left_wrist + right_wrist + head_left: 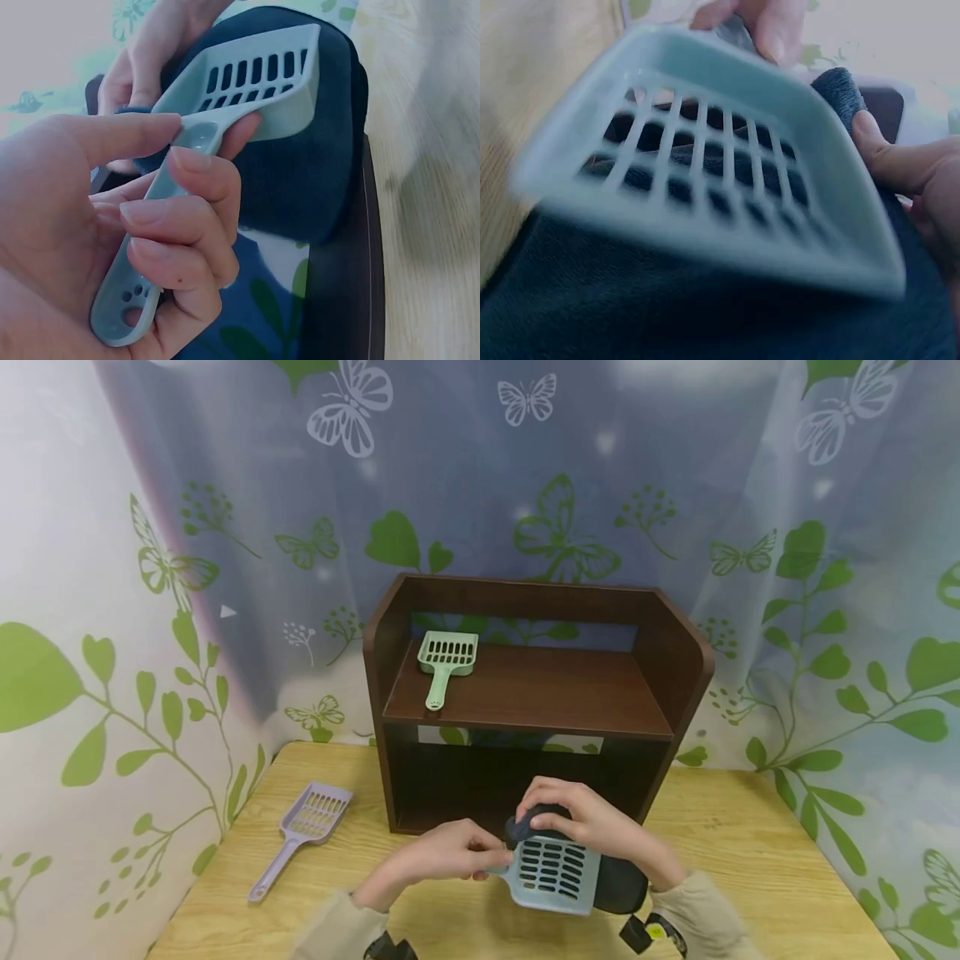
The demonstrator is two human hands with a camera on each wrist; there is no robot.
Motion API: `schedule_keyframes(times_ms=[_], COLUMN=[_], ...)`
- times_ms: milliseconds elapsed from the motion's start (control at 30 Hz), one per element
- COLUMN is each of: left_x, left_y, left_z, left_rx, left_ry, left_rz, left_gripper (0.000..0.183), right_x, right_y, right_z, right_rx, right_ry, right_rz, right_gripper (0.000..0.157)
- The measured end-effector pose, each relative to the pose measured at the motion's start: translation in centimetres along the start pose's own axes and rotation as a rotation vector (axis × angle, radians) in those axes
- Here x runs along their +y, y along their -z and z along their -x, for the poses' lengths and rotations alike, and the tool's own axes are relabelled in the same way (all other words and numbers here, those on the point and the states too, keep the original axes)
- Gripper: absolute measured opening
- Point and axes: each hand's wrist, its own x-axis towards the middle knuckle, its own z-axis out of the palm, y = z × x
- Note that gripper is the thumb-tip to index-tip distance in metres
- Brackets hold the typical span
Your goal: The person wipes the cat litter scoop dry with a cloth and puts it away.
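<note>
My left hand (453, 852) grips the handle of a light blue slotted litter scoop (588, 883), its fingers curled round the handle in the left wrist view. The scoop is held up over the table, its head pointing right. A dark blue cloth (621, 888) hangs behind and below the scoop's head. The right hand (592, 818) pinches a bunched part of this cloth (838, 94) at the scoop's far edge. In the right wrist view, the thumb (900, 161) lies on the cloth next to the scoop's wall.
Behind the hands stands a dark brown two-level shelf (555, 685). A green litter scoop (440, 683) lies on its upper board at the left. On the wooden table (720, 827), a purple litter scoop (279, 866) lies left of the shelf. A patterned curtain (465, 468) hangs behind.
</note>
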Motion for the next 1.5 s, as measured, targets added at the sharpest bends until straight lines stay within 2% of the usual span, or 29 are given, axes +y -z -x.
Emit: schedule_keyframes(times_ms=[133, 200, 367, 533, 633, 700, 833, 967, 1067, 1167, 1300, 1500], left_x=[0.0, -0.2, -0.6, -1.0, -1.3, -1.4, -1.7, -1.8, -2.0, -2.3, -2.7, -3.0], left_y=[-0.3, -0.3, -0.1, 0.5, 0.7, 0.8, 0.7, 0.4, 0.0, -0.4, -1.2, -2.4], left_z=[-0.2, -0.1, 0.2, 0.8, 1.1, 1.2, 1.3, 1.2, 1.1, 0.9, 0.4, -0.5], left_rx=[0.019, 0.034, 0.063, 0.11, 0.132, 0.137, 0.145, 0.142, 0.161, 0.214, 0.301, 0.381], left_ry=[0.014, 0.015, -0.007, 0.005, 0.007, 0.01, 0.031, 0.045, 0.051, 0.076, 0.123, 0.124], left_rz=[-0.022, -0.023, -0.043, -0.049, -0.037, -0.015, 0.099, 0.237, 0.299, 0.356, 0.445, 0.567], left_gripper=[0.045, 0.045, 0.046, 0.045, 0.046, 0.046, 0.04, 0.036, 0.037, 0.039, 0.044, 0.048], right_x=[-1.1, -1.2, -0.2, 1.1, 1.7, 2.0, 2.3, 2.4, 2.3, 2.1, 1.7, 1.3], right_y=[-0.7, -0.8, 0.1, 1.1, 1.4, 1.4, 0.4, -1.4, -2.7, -3.7, -5.1, -6.7], right_z=[-0.8, -0.8, 0.3, 1.8, 2.7, 3.2, 4.0, 4.3, 4.3, 4.1, 3.6, 2.8], right_rx=[-0.026, -0.024, 0.008, 0.048, 0.093, 0.132, 0.249, 0.427, 0.552, 0.654, 0.771, 0.984], right_ry=[0.037, 0.028, -0.032, -0.031, -0.025, -0.051, -0.186, -0.324, -0.387, -0.426, -0.469, -0.542], right_rz=[0.15, 0.174, 0.078, 0.021, 0.0, -0.029, -0.192, -0.408, -0.544, -0.674, -0.773, -0.787], right_gripper=[0.012, 0.012, 0.014, 0.018, 0.021, 0.022, 0.017, 0.018, 0.018, 0.017, 0.017, 0.024])
